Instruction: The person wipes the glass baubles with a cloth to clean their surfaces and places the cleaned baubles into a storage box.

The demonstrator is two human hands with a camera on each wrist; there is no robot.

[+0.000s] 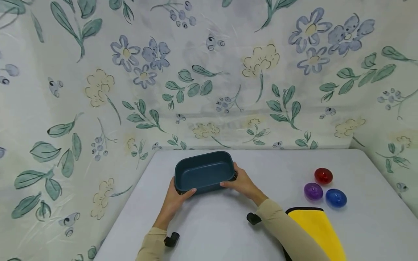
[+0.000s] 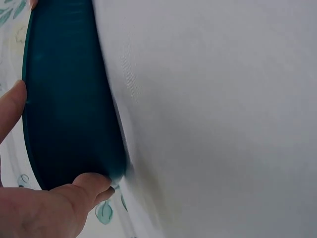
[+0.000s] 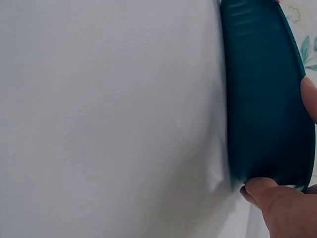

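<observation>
A dark teal rectangular container with rounded corners is held between both hands towards the back of the white table. My left hand grips its left end, thumb over the near side. At the opposite end, my right hand holds it the same way. Nothing shows inside the container in the head view, and it is turned slightly, right end farther back. In the left wrist view its outer wall fills the left edge; the right wrist view shows the wall too. Whether its base touches the table I cannot tell.
Red, purple and blue shiny egg-shaped things lie grouped on the right of the table. Nearer, a yellow item with black edging is partly covered by my right sleeve. Flower-printed sheeting stands behind and beside the table.
</observation>
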